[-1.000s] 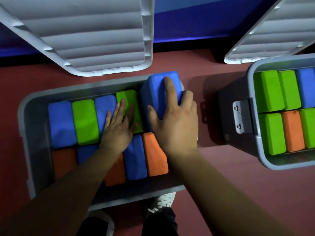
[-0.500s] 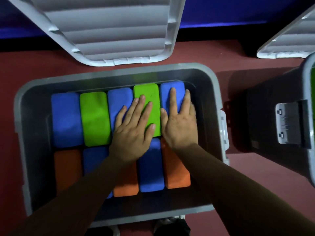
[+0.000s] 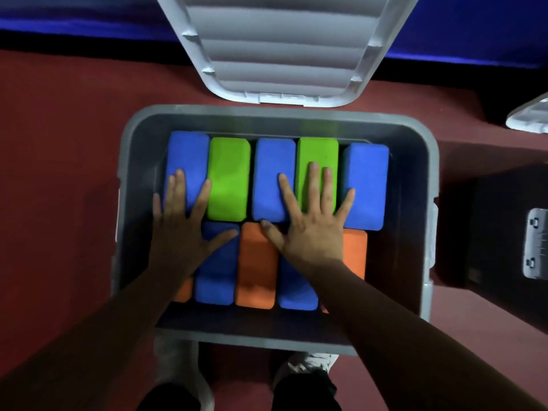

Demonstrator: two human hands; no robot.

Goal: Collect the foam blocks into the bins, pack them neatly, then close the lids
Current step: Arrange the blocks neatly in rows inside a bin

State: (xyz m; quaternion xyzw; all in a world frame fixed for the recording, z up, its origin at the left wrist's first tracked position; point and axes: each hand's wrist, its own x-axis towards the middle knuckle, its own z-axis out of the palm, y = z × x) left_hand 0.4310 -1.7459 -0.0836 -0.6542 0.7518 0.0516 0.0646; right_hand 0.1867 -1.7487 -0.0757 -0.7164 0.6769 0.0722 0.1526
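I am at the packing step: both my hands lie flat and spread, gripping nothing, pressing the foam blocks down inside the grey bin [image 3: 427, 161]. My left hand [image 3: 181, 232] rests at 9 o'clock on the far-left blue block [image 3: 186, 155] and the blue block [image 3: 216, 280] nearer me. My right hand [image 3: 311, 229] covers the green block [image 3: 317, 152] and the blue ones beside it. The blocks fill the bin in two rows and look level.

Next, I judge, comes the lid [image 3: 284, 48], propped open at 12 o'clock just beyond the rim; I must lift my hands clear and draw it down squarely. Nothing lies between. A second bin [image 3: 504, 241] stands at 3 o'clock, and its latch [image 3: 537, 241] faces me.
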